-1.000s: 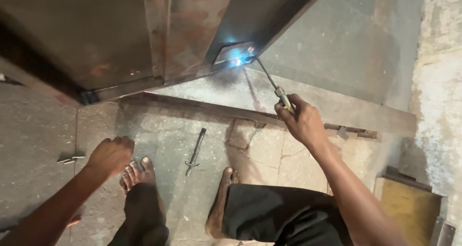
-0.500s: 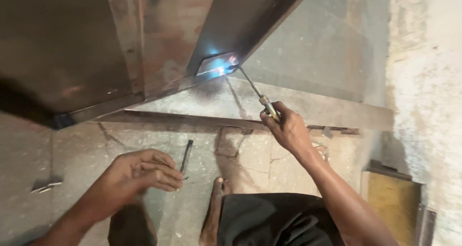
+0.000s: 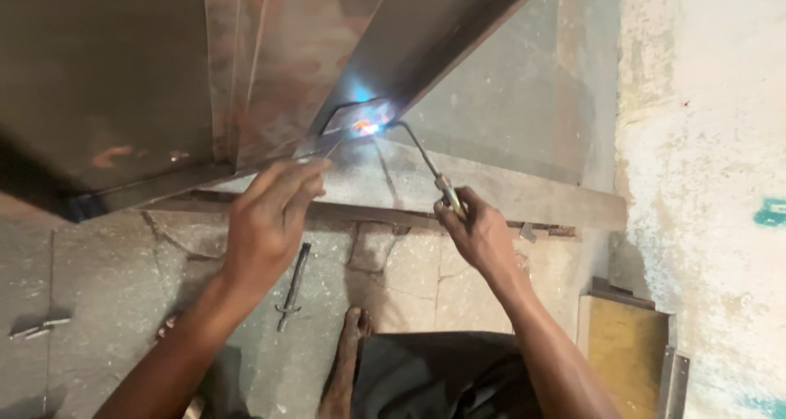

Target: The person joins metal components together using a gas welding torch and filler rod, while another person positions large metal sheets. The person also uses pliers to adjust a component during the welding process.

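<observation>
1. Right hand [image 3: 483, 235]: fingers closed round the welding rod holder [image 3: 449, 196], rod tip sparking at the small bracket [image 3: 356, 117] on the rusty steel frame [image 3: 270, 67].
2. Left hand [image 3: 266, 222]: up off the knee since a second ago, fingers curled, pinching a thin rod [image 3: 327, 147] toward the joint.
3. Likely steadying the weld.
4. On the floor [image 3: 106, 263]: a loose bolt [image 3: 292, 288].

Thin welding rod [image 3: 419, 150] w/ metal holder, tilted, tip glowing blue-white against small bracket [image 3: 354, 116] on rusty steel.
</observation>
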